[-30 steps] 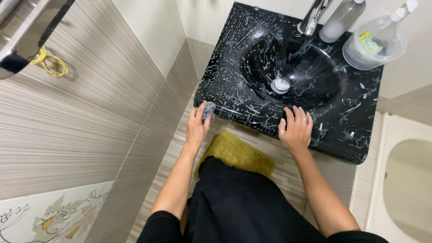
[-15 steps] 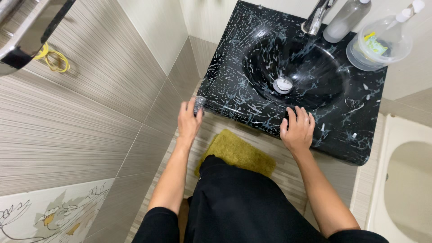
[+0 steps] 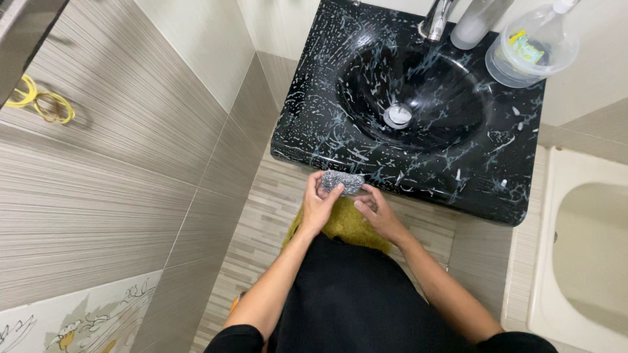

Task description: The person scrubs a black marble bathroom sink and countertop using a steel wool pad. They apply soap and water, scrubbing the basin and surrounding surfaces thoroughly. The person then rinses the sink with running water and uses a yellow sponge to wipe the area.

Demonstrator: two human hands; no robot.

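Steel scourer comes off the basin edge and into both hands

Steel scourer (image 3: pixel 341 182), a silvery wad of wire, now sits in front of the black marbled basin (image 3: pixel 314 140), just below its front rim and above the olive bath mat (image 3: pixel 347 222). A second ago the left hand (image 3: pixel 318 208) pressed it against the basin's front left corner while the right hand (image 3: pixel 376 212) lay flat on the rim; both have since drawn in together at the person's middle. The left hand grips the scourer from below, thumb over it; the right hand's fingertips touch its right end, fingers loosely curled. Rubbing of the rim has paused, it seems, while the pad is reshaped or passed across. White streaks cover the basin, foam or pattern being hard to tell apart. The tap (image 3: pixel 437 19) and clear tub (image 3: pixel 531 49) are cut off at the top edge.
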